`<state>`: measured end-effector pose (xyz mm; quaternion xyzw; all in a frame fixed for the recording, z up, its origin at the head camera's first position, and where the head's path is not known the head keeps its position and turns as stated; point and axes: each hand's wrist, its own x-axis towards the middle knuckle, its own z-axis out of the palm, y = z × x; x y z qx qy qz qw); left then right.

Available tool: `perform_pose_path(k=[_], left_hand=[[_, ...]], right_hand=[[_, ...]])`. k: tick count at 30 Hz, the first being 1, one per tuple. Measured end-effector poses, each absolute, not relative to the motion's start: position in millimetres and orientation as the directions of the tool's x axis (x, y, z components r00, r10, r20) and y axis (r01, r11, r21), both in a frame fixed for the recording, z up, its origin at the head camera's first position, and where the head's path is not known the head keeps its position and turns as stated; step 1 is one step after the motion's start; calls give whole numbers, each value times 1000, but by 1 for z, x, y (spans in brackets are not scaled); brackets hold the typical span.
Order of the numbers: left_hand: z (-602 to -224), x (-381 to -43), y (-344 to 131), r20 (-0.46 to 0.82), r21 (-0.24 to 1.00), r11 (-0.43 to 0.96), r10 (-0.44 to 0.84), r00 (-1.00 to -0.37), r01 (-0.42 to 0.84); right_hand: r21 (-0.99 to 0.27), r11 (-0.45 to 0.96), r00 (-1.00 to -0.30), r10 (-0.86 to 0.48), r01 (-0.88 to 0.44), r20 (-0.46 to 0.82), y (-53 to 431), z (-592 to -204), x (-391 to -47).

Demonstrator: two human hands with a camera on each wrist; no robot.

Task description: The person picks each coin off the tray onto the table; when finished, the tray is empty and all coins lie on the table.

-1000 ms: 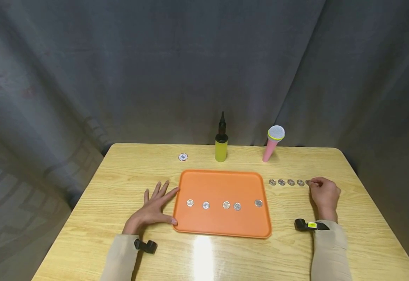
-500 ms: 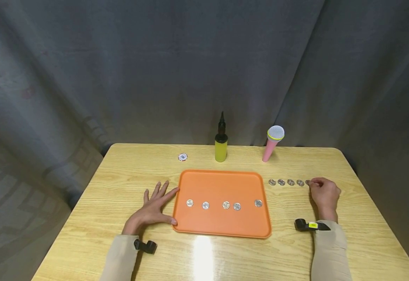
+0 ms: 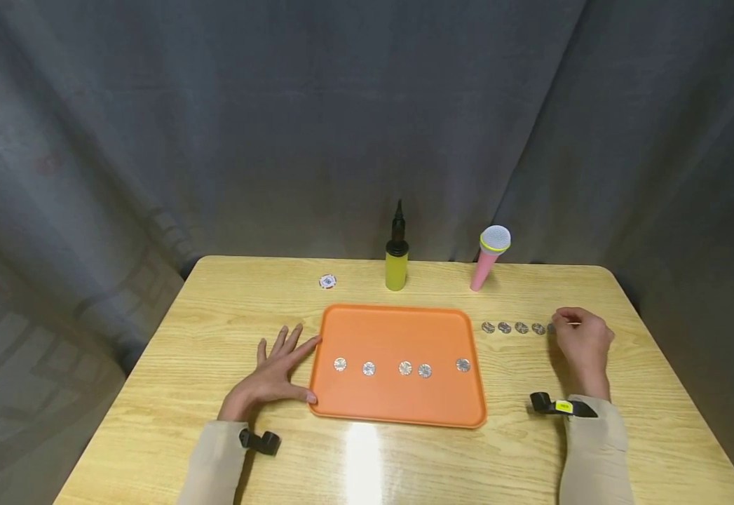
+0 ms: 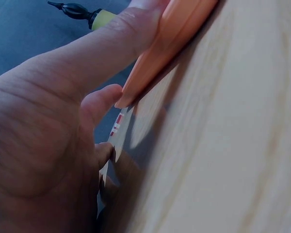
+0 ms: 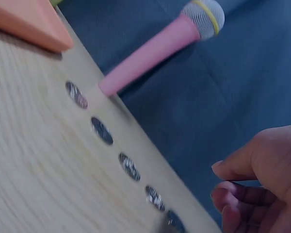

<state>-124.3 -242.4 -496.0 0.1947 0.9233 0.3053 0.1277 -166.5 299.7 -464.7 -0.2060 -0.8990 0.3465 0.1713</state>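
Ten silver discs [image 3: 405, 368] were counted, five on one orange tray [image 3: 398, 403] whose left edge the left hand [image 3: 270, 374] touched with spread fingers, and five in one row on the table [image 3: 512, 463], the right hand [image 3: 584, 347] near the fifth, its curled fingers parted from the thumb.

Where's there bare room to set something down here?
Free: the far half of the tray, behind its coins; the tabletop between tray, coin row and right sleeve. Crowded: the row's outer end, beside the right hand.
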Motion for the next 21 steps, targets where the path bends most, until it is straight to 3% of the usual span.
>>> perform_pose_path(k=[8,21], left_hand=[[-495,-124,-242,-119,618,735,439,-891,280],[-495,-124,-242,-122,621,734,437,-891,275]], right_hand=[[-655,753,-914,307,63,265,280,-457,-165],[-653,743,-970,17,-150,243,239,-453,-158]])
